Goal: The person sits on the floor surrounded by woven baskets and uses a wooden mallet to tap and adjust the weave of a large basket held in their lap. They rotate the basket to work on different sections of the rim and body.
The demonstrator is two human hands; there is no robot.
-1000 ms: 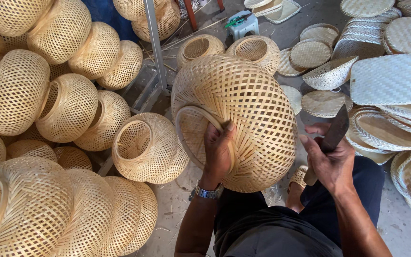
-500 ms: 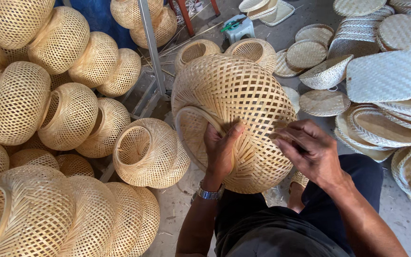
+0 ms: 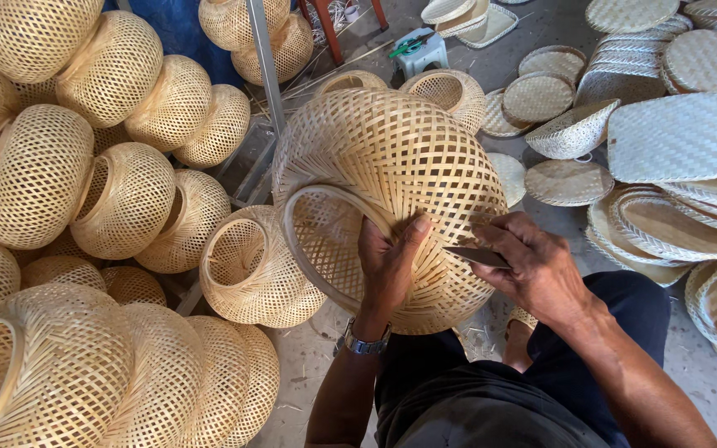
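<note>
In the person's lap: a round, pale-yellow woven bamboo basket [image 3: 392, 191] lies tipped on its side above the dark trousers [image 3: 491, 398], its open ring-shaped mouth turned to the left and toward the camera.
Left hand: the left hand [image 3: 387, 265] presses flat against the basket's wall just beside the rim, fingers laid together on the weave and thumb pointing up; it steadies the basket rather than closing round it.
Wrist: a metal wristwatch [image 3: 364, 343] sits on the left wrist.
Right hand: the right hand [image 3: 533, 265] is curled shut round a thin dark blade [image 3: 475, 255], whose tip touches the basket's lower right side.
Left of the basket: a heap of similar round bamboo baskets [image 3: 85, 207] is stacked and strung together; one more lies touching the held basket's rim.
Right of the basket: flat woven bamboo trays and lids [image 3: 657, 149], round and square, are spread and piled on the grey concrete floor [image 3: 707, 373].
Far side: a slanted metal pole [image 3: 263, 58] rises between the baskets, and a small pale stool [image 3: 421, 51] stands well apart.
Below the basket: a bare foot [image 3: 520, 348] shows beside the trousers.
</note>
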